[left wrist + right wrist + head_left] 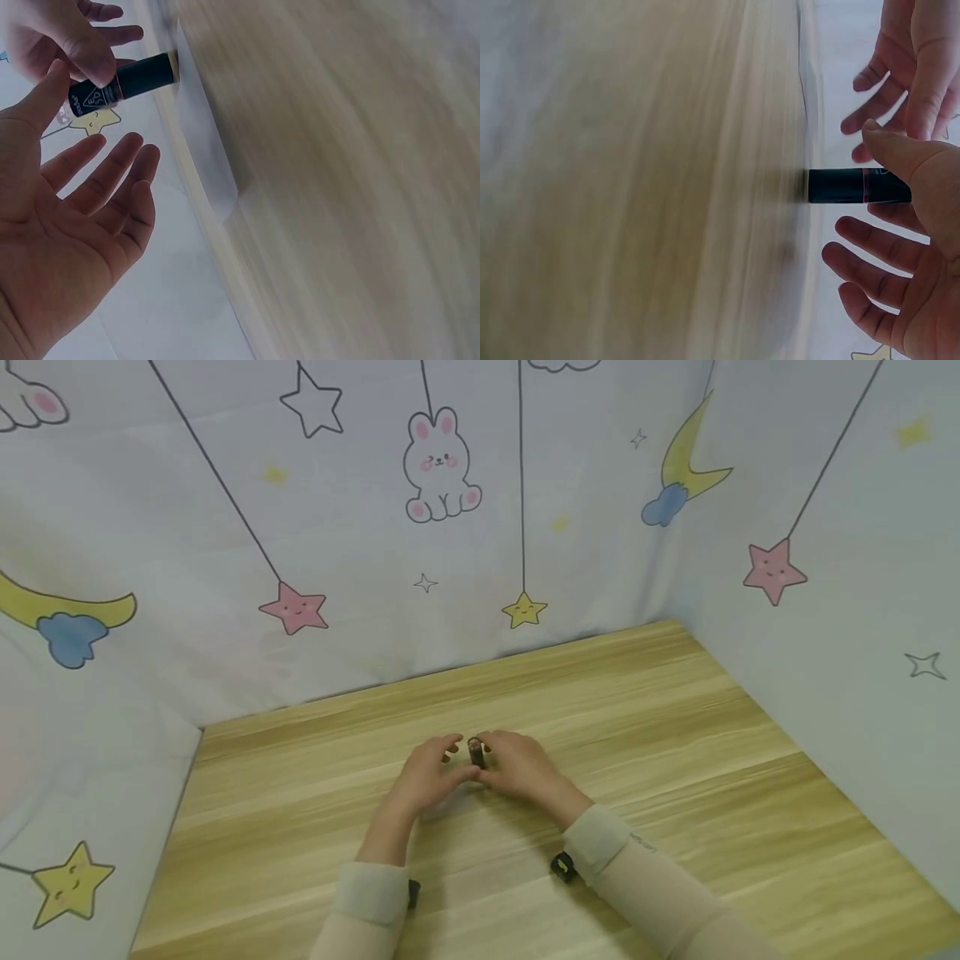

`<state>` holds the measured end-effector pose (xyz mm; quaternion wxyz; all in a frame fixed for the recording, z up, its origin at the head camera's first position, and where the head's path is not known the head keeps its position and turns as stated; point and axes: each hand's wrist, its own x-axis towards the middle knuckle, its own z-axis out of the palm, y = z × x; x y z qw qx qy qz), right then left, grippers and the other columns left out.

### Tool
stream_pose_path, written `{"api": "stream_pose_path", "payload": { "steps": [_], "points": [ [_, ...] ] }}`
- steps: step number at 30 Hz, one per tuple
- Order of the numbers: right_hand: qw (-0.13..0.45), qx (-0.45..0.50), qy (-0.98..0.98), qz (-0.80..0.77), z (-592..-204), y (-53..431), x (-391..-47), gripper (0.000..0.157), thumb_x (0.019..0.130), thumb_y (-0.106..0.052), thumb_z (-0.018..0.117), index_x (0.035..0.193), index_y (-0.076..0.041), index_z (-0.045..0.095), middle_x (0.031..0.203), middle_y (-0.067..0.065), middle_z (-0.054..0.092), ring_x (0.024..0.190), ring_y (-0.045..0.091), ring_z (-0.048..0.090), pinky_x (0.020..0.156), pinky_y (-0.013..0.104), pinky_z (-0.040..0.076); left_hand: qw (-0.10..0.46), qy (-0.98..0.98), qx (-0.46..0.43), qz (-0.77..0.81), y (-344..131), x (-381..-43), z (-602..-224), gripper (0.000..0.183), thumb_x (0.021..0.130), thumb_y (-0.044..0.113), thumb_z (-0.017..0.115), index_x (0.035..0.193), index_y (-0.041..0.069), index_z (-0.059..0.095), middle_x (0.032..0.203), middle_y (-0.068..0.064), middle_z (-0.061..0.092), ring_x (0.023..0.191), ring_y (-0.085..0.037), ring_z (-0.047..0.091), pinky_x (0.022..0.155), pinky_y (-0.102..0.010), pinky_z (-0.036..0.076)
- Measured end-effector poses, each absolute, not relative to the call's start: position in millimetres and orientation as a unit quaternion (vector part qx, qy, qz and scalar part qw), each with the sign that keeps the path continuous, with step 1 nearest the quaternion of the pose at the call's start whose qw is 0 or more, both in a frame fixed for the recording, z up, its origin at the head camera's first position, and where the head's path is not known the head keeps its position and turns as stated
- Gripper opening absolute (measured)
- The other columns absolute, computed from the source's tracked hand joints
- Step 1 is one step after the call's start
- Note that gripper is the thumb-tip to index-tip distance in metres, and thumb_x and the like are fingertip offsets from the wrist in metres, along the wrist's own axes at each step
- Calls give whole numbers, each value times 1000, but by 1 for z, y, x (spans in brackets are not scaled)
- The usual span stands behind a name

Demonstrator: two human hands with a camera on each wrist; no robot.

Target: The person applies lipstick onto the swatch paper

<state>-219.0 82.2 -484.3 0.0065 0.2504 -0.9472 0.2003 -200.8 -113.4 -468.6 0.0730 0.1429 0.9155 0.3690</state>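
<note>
A small black lipstick-like tube (477, 757) stands upright at the tabletop, between both hands. White lettering and a thin red ring show on the tube (142, 79) in the left wrist view. My right hand (521, 764) pinches its upper part between thumb and fingers; the other fingers of that hand (930, 232) are spread below in the right wrist view. On the other side, my left hand (431, 774) curves loosely around the tube without gripping it. Its thumb reaches close to the tube's top, and the palm of the left hand (71, 232) faces it.
A wood-grain table (300, 827) lies under the hands. Pale cloth walls (360, 527) with printed stars, moons and a rabbit rise along its back and sides. Beside the tube's base is a pale flat shape (206, 142) on the table. A black wrist device (564, 866) sits at the right cuff.
</note>
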Motion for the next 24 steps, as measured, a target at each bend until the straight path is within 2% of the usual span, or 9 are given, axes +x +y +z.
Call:
{"api": "stream_pose_path", "payload": {
  "steps": [9, 15, 24],
  "points": [
    [13, 247, -943, 223, -484, 78, -219, 35, 88, -29, 80, 117, -14, 69, 116, 3, 72, 106, 24, 68, 89, 43, 54, 35, 912, 160, 376, -102, -206, -471, 53, 94, 29, 75, 137, 2, 59, 123, -15, 67, 108, -33, 66, 90, -46, 54],
    [4, 242, -944, 225, -481, 77, -217, 36, 89, -23, 78, 122, -11, 69, 121, 5, 71, 111, 27, 67, 95, 46, 52, 15, 910, 173, 376, -97, -208, -471, 40, 94, 25, 75, 128, 7, 66, 121, -12, 68, 104, -30, 67, 87, -44, 56],
    [17, 243, -945, 219, -484, 76, -218, 35, 92, -27, 76, 120, -9, 69, 114, 6, 73, 105, 26, 69, 90, 45, 54, -30, 908, 196, 369, -92, -211, -475, 28, 96, 16, 72, 119, 0, 70, 106, -8, 72, 93, -24, 69, 81, -39, 57]
  ]
}}
